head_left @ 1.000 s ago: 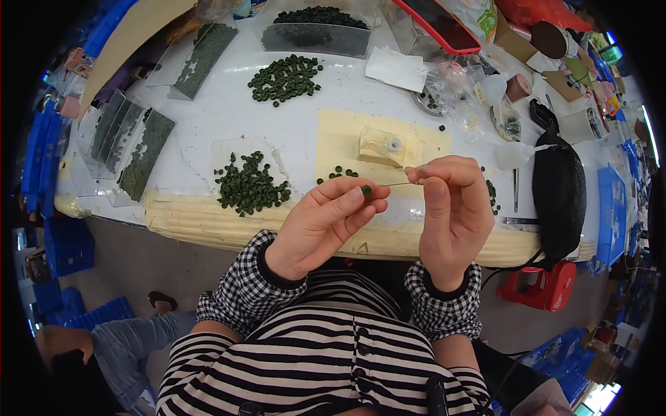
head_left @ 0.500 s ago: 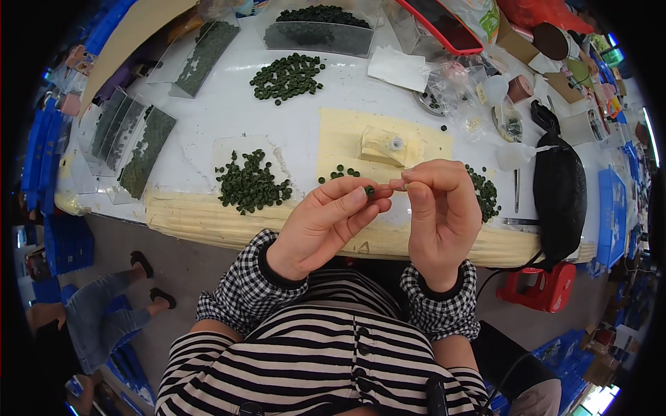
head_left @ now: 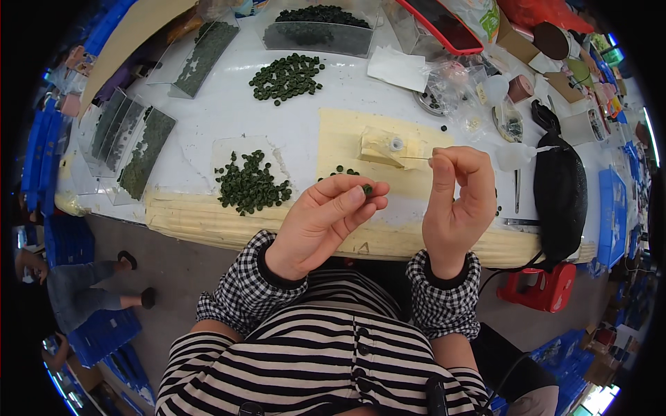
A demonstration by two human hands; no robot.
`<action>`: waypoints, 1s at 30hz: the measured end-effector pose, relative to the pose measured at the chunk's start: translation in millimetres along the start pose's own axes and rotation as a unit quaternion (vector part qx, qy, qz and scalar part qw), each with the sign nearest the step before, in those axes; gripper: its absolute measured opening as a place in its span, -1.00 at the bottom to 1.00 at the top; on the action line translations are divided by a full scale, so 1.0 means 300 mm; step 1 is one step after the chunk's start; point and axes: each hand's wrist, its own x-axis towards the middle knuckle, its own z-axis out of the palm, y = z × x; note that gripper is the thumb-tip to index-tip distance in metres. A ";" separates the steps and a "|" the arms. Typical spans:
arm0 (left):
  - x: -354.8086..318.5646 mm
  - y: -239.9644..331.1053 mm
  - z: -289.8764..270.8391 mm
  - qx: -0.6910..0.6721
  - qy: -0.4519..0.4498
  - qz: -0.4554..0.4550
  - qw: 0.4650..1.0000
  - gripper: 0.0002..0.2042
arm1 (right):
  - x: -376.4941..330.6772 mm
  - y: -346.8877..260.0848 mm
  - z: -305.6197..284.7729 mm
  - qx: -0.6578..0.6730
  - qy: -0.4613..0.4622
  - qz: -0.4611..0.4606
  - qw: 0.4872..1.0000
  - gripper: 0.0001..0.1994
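Between the thumb and fingers of my left hand (head_left: 331, 216) is a small round dark green piece (head_left: 367, 188). My right hand (head_left: 456, 204), raised to its right, pinches a thin needle-like stick (head_left: 416, 158). The stick points left, its end beside a block wrapped in yellowish tape (head_left: 378, 147); whether they touch I cannot tell. A small whitish ring (head_left: 396, 144) sits on the block. Below the block lies a yellow sheet (head_left: 338, 132). A few loose green pieces (head_left: 341, 170) rest just beyond my left fingers. A pile of green pieces (head_left: 251, 183) lies left of that hand.
Another green pile (head_left: 286, 78) lies farther back. Clear trays of green pieces (head_left: 319, 38) stand at the back and left. White paper (head_left: 397, 68), a red-cased phone (head_left: 444, 26), a white squeeze bottle (head_left: 512, 157), tweezers (head_left: 517, 191) and a black bag (head_left: 557, 187) lie rightward.
My right hand has moved right and slightly away from me, bringing the stick from the green piece to the taped block. My left hand stays nearly in place. A person at left has shifted.
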 end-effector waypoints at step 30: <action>-0.009 0.003 0.004 0.025 0.013 0.044 0.999 -0.82 | -0.090 -0.062 -0.015 -0.009 -0.085 -0.117 0.989 -0.88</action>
